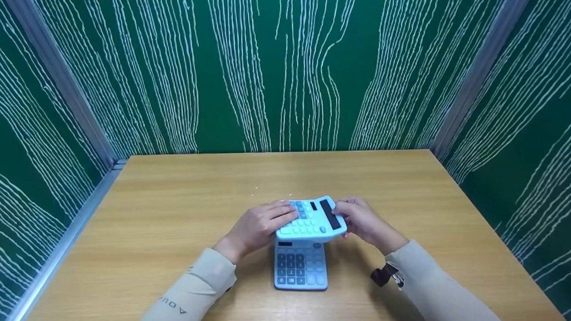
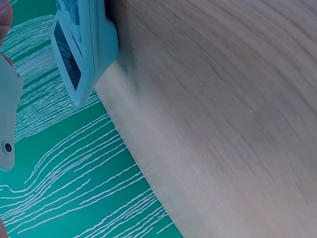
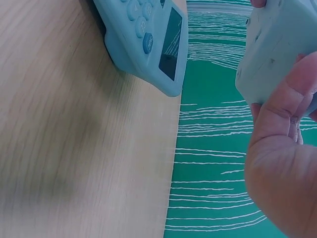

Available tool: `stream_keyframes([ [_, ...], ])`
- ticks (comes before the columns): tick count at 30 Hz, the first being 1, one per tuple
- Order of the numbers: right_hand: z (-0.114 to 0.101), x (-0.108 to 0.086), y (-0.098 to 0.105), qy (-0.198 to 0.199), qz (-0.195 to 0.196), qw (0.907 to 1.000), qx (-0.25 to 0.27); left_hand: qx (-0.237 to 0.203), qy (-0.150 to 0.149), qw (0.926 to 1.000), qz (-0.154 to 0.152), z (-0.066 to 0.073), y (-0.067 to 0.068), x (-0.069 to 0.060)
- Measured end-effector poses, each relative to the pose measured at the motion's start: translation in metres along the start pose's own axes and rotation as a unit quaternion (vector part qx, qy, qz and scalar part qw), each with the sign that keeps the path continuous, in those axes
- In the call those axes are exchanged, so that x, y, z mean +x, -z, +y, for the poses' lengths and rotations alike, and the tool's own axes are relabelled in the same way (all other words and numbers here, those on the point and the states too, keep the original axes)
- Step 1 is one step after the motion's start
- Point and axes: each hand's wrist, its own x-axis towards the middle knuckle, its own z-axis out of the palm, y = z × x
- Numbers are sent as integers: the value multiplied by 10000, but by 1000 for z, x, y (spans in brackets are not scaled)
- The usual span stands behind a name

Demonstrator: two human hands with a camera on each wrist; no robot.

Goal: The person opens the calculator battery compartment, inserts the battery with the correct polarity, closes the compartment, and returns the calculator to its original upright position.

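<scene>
A pale blue calculator (image 1: pixel 316 226) is held above the table, turned sideways with its dark display towards the right. My left hand (image 1: pixel 259 225) grips its left end, the fingers lying over the keys. At the display end my right hand (image 1: pixel 363 222) pinches it, thumb on top. Below lies a second pale blue calculator (image 1: pixel 301 269), keys up, its far end hidden under the held one. Both wrist views show the lower calculator's raised display end (image 3: pixel 129 44) and the held calculator's underside (image 3: pixel 270 44). The left hand is mostly outside the left wrist view.
The wooden table (image 1: pixel 172 193) runs back to a green wall (image 1: pixel 283 84) with wavy white lines, with similar panels at both sides. A few tiny white specks (image 1: pixel 256 187) lie beyond the hands. A dark device (image 1: pixel 382 275) sits at the right wrist.
</scene>
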Motion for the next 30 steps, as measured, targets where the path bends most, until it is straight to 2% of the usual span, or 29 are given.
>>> stream_keyframes([
  [13, -3, 1, 1, -40, 80, 9995, -304, -390, 349, 9986, 105, 3, 1, -2],
  [17, -3, 1, 4, -12, 250, 9989, -393, -591, 581, 9965, 128, 4, 2, -3],
  [20, -2, 2, 5, 245, 553, 9978, -274, -893, 872, 9921, 118, 6, 4, -3],
  [23, -2, 3, 5, 632, 885, 9940, -122, -1342, 1210, 9835, 73, 8, 6, -2],
  [25, -3, 4, 5, 930, 1039, 9902, 9, -1739, 1445, 9741, 15, 9, 8, 0],
  [28, -5, 4, 4, 1330, 1128, 9846, 155, -2392, 1824, 9537, -72, 11, 10, 2],
  [30, -5, 4, 3, 1526, 1098, 9820, 193, -2808, 2113, 9361, -140, 12, 12, 4],
])
